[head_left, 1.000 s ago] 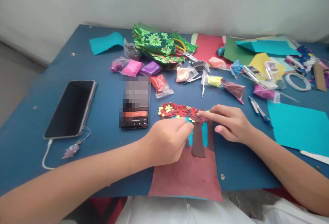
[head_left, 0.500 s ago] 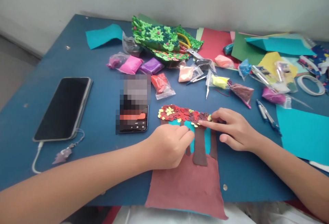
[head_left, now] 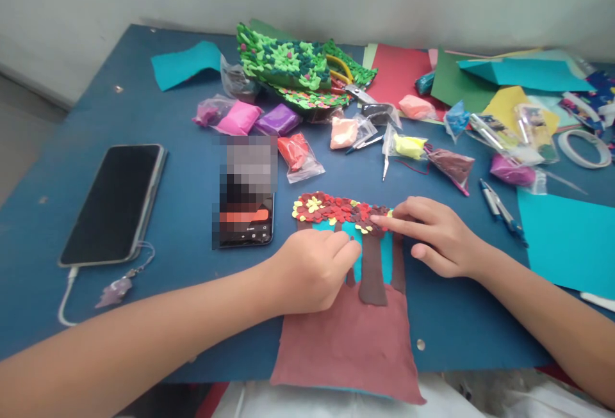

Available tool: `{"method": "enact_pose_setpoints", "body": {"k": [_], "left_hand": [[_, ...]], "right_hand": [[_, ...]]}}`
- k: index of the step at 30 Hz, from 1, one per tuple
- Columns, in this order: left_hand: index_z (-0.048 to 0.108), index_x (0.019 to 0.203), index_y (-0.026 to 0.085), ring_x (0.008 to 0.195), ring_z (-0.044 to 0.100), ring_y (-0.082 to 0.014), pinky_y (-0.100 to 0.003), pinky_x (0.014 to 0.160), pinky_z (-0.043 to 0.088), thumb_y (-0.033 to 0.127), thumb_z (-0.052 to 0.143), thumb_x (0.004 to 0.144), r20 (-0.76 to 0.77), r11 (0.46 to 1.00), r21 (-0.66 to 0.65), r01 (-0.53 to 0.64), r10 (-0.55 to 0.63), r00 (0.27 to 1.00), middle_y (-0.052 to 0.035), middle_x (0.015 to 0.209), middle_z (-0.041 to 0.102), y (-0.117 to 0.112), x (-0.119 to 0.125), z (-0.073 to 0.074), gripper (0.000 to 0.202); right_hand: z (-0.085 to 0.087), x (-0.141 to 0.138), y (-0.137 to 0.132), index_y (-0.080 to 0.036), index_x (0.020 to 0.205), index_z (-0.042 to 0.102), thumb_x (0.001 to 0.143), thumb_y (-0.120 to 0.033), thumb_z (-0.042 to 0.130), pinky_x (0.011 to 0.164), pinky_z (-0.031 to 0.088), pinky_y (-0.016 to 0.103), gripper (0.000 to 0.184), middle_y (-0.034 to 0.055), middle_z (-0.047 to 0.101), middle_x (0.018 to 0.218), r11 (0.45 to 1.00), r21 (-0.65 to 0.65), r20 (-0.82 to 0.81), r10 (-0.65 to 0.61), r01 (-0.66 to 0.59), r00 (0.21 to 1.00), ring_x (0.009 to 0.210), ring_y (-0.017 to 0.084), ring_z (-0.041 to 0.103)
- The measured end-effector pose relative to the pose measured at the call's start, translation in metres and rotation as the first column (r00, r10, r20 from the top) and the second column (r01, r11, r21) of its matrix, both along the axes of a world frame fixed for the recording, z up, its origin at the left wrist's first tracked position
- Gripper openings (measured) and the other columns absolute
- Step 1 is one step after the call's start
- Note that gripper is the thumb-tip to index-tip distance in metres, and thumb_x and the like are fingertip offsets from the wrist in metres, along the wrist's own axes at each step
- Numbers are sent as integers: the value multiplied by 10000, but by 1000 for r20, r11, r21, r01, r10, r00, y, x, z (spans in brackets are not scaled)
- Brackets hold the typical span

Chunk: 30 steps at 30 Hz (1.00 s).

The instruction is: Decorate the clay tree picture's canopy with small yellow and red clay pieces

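Observation:
A clay picture (head_left: 346, 347) lies at the table's front edge, its lower part overhanging slightly. It has a reddish-brown ground, dark brown trunks (head_left: 373, 271) on turquoise and a band of red, maroon and yellow clay petals (head_left: 336, 209) along the top. My left hand (head_left: 314, 267) is closed over the picture's left-middle part, fingers curled together; whatever they may hold is hidden. My right hand (head_left: 435, 235) lies at the upper right edge with fingers apart. Its index fingertip touches the petals above the thickest trunk.
Left of the picture are a phone with a partly blurred screen (head_left: 247, 226) and a larger charging phone (head_left: 115, 203). Bagged clay, such as red (head_left: 294, 151) and yellow (head_left: 408, 146), lies behind. Farther back are a green clay-covered piece (head_left: 288, 63), scissors (head_left: 358, 93) and coloured sheets (head_left: 403, 75).
The view has shifted slightly. Both hands keep nearly the same pose and place on the picture, the right index fingertip still on the petals.

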<state>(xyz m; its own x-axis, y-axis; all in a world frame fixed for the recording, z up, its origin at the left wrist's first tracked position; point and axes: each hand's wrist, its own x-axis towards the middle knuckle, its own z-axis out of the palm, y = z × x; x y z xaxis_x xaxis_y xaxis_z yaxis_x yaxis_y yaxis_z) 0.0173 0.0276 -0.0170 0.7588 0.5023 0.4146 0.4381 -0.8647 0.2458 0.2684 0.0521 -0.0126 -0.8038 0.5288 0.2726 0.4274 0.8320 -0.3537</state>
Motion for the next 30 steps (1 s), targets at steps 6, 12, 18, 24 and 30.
{"method": "enact_pose_setpoints", "body": {"k": [6, 12, 18, 24, 30], "left_hand": [[569, 742, 139, 504, 407, -168, -282, 440, 294, 60, 337, 840, -5, 1000, -11, 9, -9, 1000, -21, 589, 485, 0, 0, -1, 265], [561, 729, 143, 498, 401, -167, -282, 438, 284, 62, 332, 845, -1, 1000, -4, 6, -6, 1000, -21, 581, 480, 1, 0, -1, 270], [562, 724, 147, 488, 390, -165, -279, 431, 276, 58, 334, 839, 1, 1000, 3, 0, 0, 1000, -17, 576, 475, -1, 0, -1, 271], [564, 757, 141, 485, 414, -169, -283, 430, 291, 65, 338, 852, 15, 1000, 15, -2, 2, 1000, -21, 580, 505, 1, 0, -1, 257], [443, 1096, 95, 527, 541, -141, -240, 474, 390, 232, 196, 1009, 206, 975, -195, 107, -66, 976, -6, 660, 609, -8, 0, 5, 295]], "right_hand": [[2, -8, -8, -128, 1257, 508, 977, -471, 191, 699, 419, 326, 545, 99, 545, 925, 998, -55, -37, -29, 27, 999, 802, 182, 497], [3, -8, -9, -140, 1215, 538, 980, -457, 187, 689, 429, 317, 528, 94, 535, 913, 994, -110, -91, -34, 24, 995, 796, 176, 502], [4, -9, -9, -131, 1171, 554, 982, -450, 181, 660, 432, 300, 526, 89, 533, 871, 995, -67, -85, -74, 68, 994, 775, 170, 506], [2, -11, -9, -111, 1139, 576, 975, -477, 163, 637, 435, 311, 576, 106, 560, 871, 998, 29, -18, -62, 63, 998, 746, 176, 511], [9, -18, -20, -110, 1055, 581, 967, -315, 366, 565, 408, 286, 310, 68, 589, 747, 966, 242, -91, -67, 88, 994, 651, 152, 507]]}}
